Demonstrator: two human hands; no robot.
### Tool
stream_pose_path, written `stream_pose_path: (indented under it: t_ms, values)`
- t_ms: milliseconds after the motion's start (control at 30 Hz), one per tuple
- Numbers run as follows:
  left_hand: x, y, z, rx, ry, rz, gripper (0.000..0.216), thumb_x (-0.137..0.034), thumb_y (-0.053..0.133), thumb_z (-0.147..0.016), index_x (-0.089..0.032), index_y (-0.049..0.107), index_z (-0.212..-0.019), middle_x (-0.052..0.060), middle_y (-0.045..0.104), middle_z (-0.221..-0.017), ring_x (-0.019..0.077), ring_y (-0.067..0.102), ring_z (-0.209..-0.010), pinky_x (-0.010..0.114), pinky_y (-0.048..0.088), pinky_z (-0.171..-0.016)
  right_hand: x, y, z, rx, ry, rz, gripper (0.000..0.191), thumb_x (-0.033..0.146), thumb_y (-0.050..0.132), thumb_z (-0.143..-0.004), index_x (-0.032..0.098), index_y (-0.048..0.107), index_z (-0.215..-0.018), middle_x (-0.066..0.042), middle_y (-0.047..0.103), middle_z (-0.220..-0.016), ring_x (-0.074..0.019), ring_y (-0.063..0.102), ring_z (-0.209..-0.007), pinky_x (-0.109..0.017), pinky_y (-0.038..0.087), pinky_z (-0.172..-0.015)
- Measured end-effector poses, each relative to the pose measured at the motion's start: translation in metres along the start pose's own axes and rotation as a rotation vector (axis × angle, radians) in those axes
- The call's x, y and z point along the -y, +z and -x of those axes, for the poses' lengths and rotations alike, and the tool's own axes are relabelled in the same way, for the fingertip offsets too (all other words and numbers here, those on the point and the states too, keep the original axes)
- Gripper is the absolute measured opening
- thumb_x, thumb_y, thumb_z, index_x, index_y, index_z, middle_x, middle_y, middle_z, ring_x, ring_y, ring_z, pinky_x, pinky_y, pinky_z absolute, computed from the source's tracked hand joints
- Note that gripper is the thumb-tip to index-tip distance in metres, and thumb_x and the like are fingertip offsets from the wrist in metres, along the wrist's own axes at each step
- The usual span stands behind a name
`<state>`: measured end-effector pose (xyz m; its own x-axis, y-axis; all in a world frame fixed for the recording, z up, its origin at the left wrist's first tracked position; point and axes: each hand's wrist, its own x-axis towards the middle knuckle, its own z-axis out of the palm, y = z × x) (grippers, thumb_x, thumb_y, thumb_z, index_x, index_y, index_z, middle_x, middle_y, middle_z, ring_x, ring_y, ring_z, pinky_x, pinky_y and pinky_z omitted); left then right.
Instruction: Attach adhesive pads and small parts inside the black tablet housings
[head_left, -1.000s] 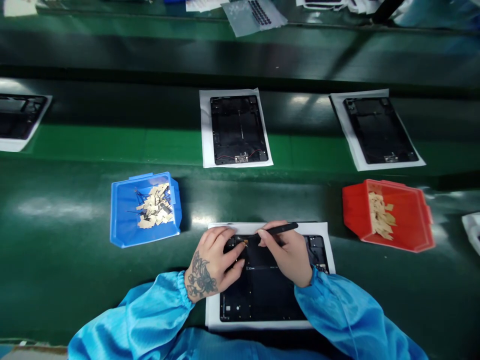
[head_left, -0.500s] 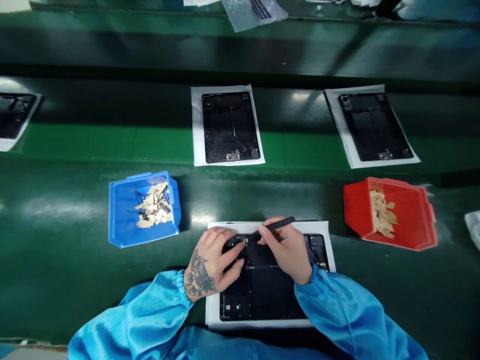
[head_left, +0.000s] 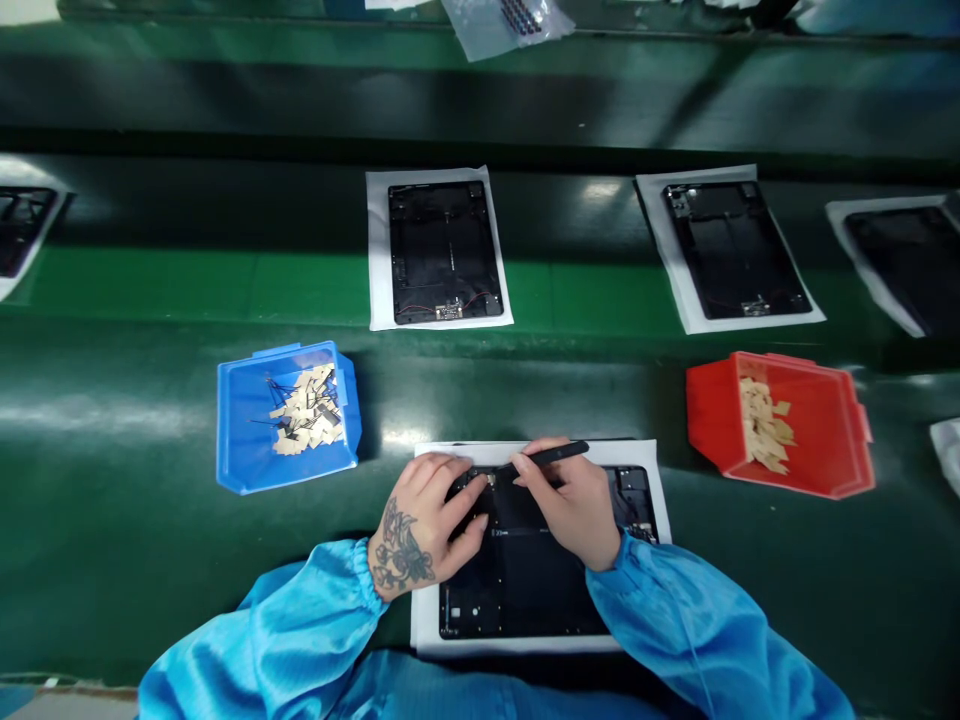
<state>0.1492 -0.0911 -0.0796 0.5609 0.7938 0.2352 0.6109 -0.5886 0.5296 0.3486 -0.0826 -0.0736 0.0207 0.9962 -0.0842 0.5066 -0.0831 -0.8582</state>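
Just in front of me an opened black tablet housing [head_left: 540, 590] lies on a white sheet [head_left: 425, 625]. My left hand [head_left: 424, 520] rests on its upper left part with fingers spread, the fingertips touching near a small metallic connector. Between the thumb and fingers of my right hand [head_left: 574, 495] are slim black tweezers [head_left: 559, 453], held like a pen. Their tip points left to the housing's top edge, close to my left fingertips. What the tip touches is too small to make out.
A blue bin [head_left: 244, 430] with wired tan pieces stands left, a red bin [head_left: 825, 430] with tan pieces right. Beyond them, a green conveyor belt [head_left: 577, 285] carries several tablet housings [head_left: 442, 245] on white sheets. A plastic bag [head_left: 487, 30] lies on the far ledge.
The housings on the belt have shifted left, and another has come into view at the right edge. Both my hands stay almost in place; the tweezers are tilted slightly flatter.
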Motion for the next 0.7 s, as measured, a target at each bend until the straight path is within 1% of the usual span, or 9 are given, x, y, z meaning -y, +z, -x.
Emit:
stream_pose_path:
  t_ms: [100, 200, 300, 367, 433, 533, 600, 700]
  values:
    - [-0.002, 0.0, -0.001, 0.029, -0.011, -0.027, 0.038, -0.027, 0.056, -0.081, -0.014, 0.06, -0.116, 0.014, 0.057, -0.112, 0.0282, 0.049, -0.106, 0.048, 0.043, -0.092, 0.001, -0.001, 0.0, -0.005, -0.019, 0.028, 0.012, 0.032, 0.057, -0.087, 0.021, 0.059, -0.088, -0.003, 0.067, -0.078, -0.016, 0.067, -0.062, -0.027, 0.056, -0.06]
    - [-0.005, -0.001, -0.002, 0.069, -0.027, -0.067, 0.04, -0.03, 0.056, -0.081, -0.015, 0.059, -0.119, 0.014, 0.056, -0.113, 0.0287, 0.048, -0.107, 0.049, 0.041, -0.093, 0.002, -0.008, 0.004, -0.085, -0.075, 0.042, 0.009, 0.03, 0.059, -0.086, 0.021, 0.06, -0.087, -0.004, 0.067, -0.08, -0.0169, 0.068, -0.066, -0.028, 0.057, -0.064]
    - [-0.009, 0.0, -0.003, 0.103, -0.056, -0.102, 0.043, -0.031, 0.055, -0.082, -0.015, 0.058, -0.121, 0.015, 0.055, -0.114, 0.0291, 0.048, -0.107, 0.049, 0.041, -0.094, 0.001, -0.017, 0.011, -0.147, -0.091, -0.066, 0.008, 0.027, 0.061, -0.085, 0.022, 0.062, -0.091, -0.005, 0.068, -0.088, -0.0181, 0.069, -0.076, -0.03, 0.059, -0.067]
    - [-0.011, 0.002, -0.003, 0.117, -0.079, -0.114, 0.045, -0.032, 0.055, -0.082, -0.015, 0.057, -0.123, 0.015, 0.054, -0.115, 0.0295, 0.047, -0.107, 0.05, 0.04, -0.095, -0.001, -0.019, 0.014, -0.125, -0.037, -0.204, 0.012, 0.027, 0.062, -0.085, 0.022, 0.062, -0.096, -0.005, 0.068, -0.095, -0.0185, 0.069, -0.079, -0.032, 0.06, -0.07]
    - [-0.013, 0.003, -0.003, 0.124, -0.104, -0.116, 0.046, -0.033, 0.056, -0.081, -0.016, 0.056, -0.124, 0.015, 0.053, -0.117, 0.0301, 0.046, -0.109, 0.051, 0.039, -0.096, -0.002, -0.018, 0.015, -0.072, 0.064, -0.361, 0.015, 0.029, 0.062, -0.085, 0.022, 0.062, -0.097, -0.006, 0.068, -0.099, -0.019, 0.069, -0.082, -0.034, 0.061, -0.071]
    - [-0.014, 0.004, -0.001, 0.123, -0.133, -0.103, 0.049, -0.033, 0.058, -0.08, -0.018, 0.054, -0.126, 0.015, 0.05, -0.118, 0.0316, 0.044, -0.111, 0.054, 0.037, -0.097, -0.003, -0.012, 0.011, -0.005, 0.203, -0.536, 0.017, 0.031, 0.066, -0.082, 0.02, 0.061, -0.093, -0.005, 0.069, -0.096, -0.0199, 0.069, -0.085, -0.035, 0.061, -0.07]
    - [-0.012, 0.003, 0.002, 0.11, -0.127, -0.065, 0.048, -0.032, 0.058, -0.08, -0.019, 0.054, -0.126, 0.015, 0.048, -0.121, 0.0318, 0.042, -0.114, 0.055, 0.037, -0.097, -0.004, -0.008, 0.008, -0.014, 0.203, -0.53, 0.018, 0.031, 0.07, -0.078, 0.019, 0.06, -0.088, -0.005, 0.07, -0.092, -0.0201, 0.068, -0.087, -0.036, 0.06, -0.073]
    - [-0.009, 0.0, 0.007, 0.089, -0.102, 0.016, 0.042, -0.026, 0.055, -0.082, -0.02, 0.055, -0.123, 0.014, 0.044, -0.126, 0.0309, 0.039, -0.119, 0.055, 0.035, -0.1, -0.006, -0.006, 0.008, -0.048, 0.139, -0.426, 0.015, 0.028, 0.07, -0.078, 0.019, 0.059, -0.081, -0.005, 0.07, -0.088, -0.019, 0.067, -0.086, -0.035, 0.057, -0.076]
